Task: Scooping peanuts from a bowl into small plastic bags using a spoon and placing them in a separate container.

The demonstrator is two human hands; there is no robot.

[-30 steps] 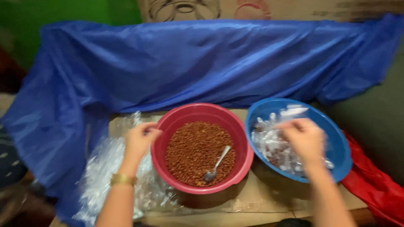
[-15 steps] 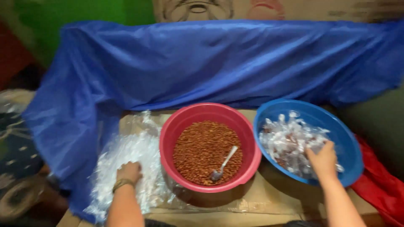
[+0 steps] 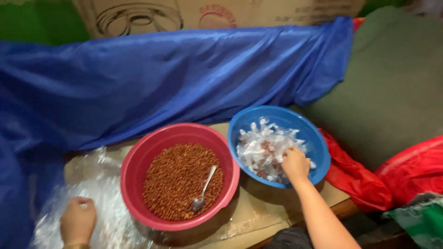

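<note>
Under our left hand (image 3: 77, 220) we feel thin clear plastic bags (image 3: 106, 207), shiny and crinkly. Just right of them sits a red plastic bowl (image 3: 138, 161), smooth and a bit glossy, full of rough little brown nuts (image 3: 175, 180) with a shiny metal spoon (image 3: 203, 190) lying in them. Our right hand (image 3: 295, 163) rests in a smooth blue plastic bowl (image 3: 318, 138) of small crinkly clear packets (image 3: 263, 147). Behind both hands hangs a glossy blue cloth (image 3: 161, 83). Under the bowls is matt brown cardboard (image 3: 267, 207).

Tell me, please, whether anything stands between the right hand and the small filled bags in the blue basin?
Nothing visible does: the right hand already rests on the small filled bags inside the blue basin, with no object between them.
</note>
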